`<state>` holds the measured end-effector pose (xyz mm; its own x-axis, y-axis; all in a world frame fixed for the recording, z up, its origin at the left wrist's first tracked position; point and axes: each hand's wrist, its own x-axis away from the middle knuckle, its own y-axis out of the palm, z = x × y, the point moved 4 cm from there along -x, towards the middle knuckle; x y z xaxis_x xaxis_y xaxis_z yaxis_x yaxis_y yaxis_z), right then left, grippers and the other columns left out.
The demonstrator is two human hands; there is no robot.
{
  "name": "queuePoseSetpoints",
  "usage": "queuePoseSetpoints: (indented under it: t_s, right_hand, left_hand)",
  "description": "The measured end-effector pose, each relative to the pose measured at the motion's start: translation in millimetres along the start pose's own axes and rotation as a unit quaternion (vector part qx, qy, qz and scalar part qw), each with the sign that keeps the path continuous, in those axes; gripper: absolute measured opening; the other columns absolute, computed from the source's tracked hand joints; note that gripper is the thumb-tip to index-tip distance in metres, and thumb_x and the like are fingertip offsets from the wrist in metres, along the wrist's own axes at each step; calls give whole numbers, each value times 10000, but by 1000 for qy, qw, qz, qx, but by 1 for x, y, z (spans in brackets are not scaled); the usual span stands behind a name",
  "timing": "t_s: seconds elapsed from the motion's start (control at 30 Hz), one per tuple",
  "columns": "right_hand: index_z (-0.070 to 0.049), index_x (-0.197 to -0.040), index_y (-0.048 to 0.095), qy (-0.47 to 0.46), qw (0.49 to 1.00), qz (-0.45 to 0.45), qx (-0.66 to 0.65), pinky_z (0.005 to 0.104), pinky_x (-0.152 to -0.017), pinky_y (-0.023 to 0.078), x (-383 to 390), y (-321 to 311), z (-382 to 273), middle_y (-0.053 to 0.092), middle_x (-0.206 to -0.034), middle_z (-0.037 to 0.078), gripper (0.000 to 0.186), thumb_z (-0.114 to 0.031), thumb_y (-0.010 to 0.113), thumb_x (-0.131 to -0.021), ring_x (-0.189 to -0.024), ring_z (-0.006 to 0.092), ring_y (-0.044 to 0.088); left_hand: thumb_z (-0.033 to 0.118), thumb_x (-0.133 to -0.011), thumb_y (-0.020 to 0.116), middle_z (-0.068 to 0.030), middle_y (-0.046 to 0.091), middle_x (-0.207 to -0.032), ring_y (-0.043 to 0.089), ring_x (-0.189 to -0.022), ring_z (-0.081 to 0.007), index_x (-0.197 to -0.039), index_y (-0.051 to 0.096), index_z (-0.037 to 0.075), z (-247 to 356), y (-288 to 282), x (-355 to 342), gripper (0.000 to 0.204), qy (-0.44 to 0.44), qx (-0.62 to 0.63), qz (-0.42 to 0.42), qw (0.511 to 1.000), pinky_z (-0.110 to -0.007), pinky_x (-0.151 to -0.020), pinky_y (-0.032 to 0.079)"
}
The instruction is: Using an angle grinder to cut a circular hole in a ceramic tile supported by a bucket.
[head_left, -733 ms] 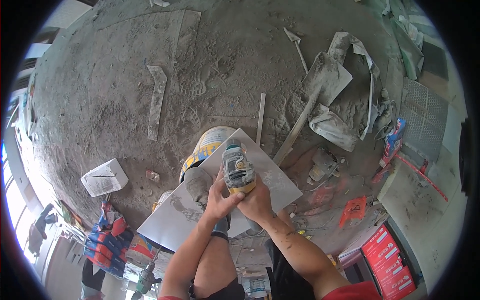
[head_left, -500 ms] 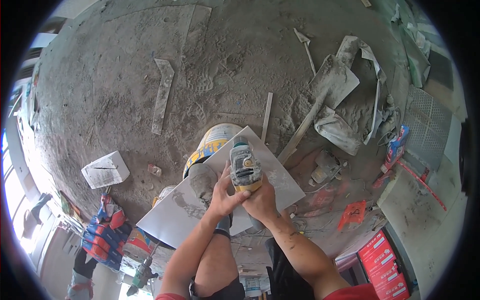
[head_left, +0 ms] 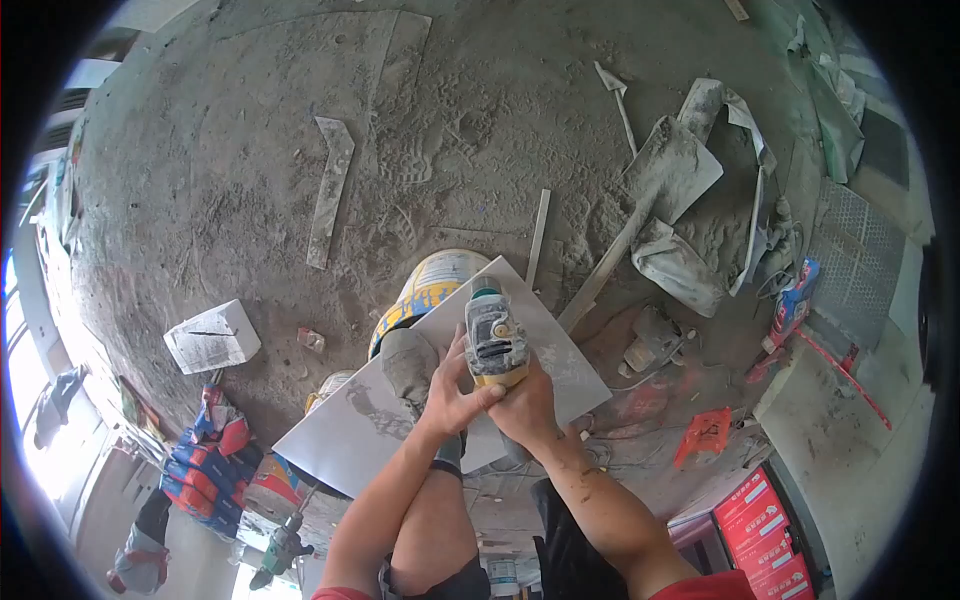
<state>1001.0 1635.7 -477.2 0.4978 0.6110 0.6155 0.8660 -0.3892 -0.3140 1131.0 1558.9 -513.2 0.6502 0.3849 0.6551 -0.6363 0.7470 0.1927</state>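
Observation:
Both of my hands are on a dust-caked handheld power tool [head_left: 494,338] with a grey body, a teal far end and a yellow near end. My right hand [head_left: 526,405] wraps its near end from the right. From the left, my left hand [head_left: 452,398] grips it, thumb across the near end; some of its fingers are hidden behind the body. Beneath the tool lies a pale, flat tile-like panel [head_left: 565,365] with grey smears. A grey shoe [head_left: 410,365] rests on the panel's left part. The tool's working end is too small to make out.
A yellow-and-white bucket [head_left: 440,272] stands beyond the panel. Farther right lie a dusty shovel [head_left: 680,170], a crumpled sack [head_left: 680,270] and another dusty power tool [head_left: 655,340]. A white block [head_left: 212,338] sits at left, near a green drill-like tool [head_left: 280,550]. Red boxes [head_left: 765,535] are stacked lower right.
The tool has shifted very slightly to the right in the picture, with both hands keeping their grip. The surroundings have moved a little with the head.

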Motion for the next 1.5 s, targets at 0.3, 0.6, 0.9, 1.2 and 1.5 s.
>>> queuePoseSetpoints:
  t_s: [0.3,0.6,0.9,1.2,1.5]
  right_hand:
    - [-9,-1231,580,16,1000,0,9,478,-828,606,-1,1,0,765,-1039,221,605,-223,910,-772,-1008,437,753]
    - [-2,-1228,581,10,1000,0,-18,472,-827,601,-2,2,-5,762,-1038,219,583,-184,896,-773,-1006,441,750]
    - [6,-1249,583,-3,1000,5,-1,461,-840,601,-2,2,-7,756,-1050,225,586,-167,887,-779,-1022,429,751]
    - [3,-1274,592,10,1000,-8,-14,432,-872,608,2,5,2,762,-1107,207,599,-162,894,-785,-1067,379,762]
    - [-5,-1300,607,-7,999,-12,-28,413,-898,600,17,5,11,754,-1155,185,594,-157,897,-804,-1084,333,763]
  left_hand:
    - [580,-837,820,-253,401,-1689,158,-1632,-492,-1444,665,55,1,-3,0,817,-7,-8,1,1000,-574,-1307,164]
    - [589,-837,818,-260,392,-1691,167,-1626,-504,-1438,666,53,2,-5,-1,820,11,-21,4,1000,-579,-1307,142]
    - [593,-834,817,-259,400,-1686,164,-1621,-522,-1443,659,56,3,-4,-3,827,18,-23,-4,1000,-608,-1297,156]
    - [593,-848,807,-246,415,-1676,159,-1610,-551,-1412,680,54,13,-3,1,790,57,-27,24,998,-619,-1296,152]
    - [593,-843,811,-252,374,-1699,113,-1620,-548,-1415,677,61,0,4,16,792,43,-37,16,998,-680,-1278,101]
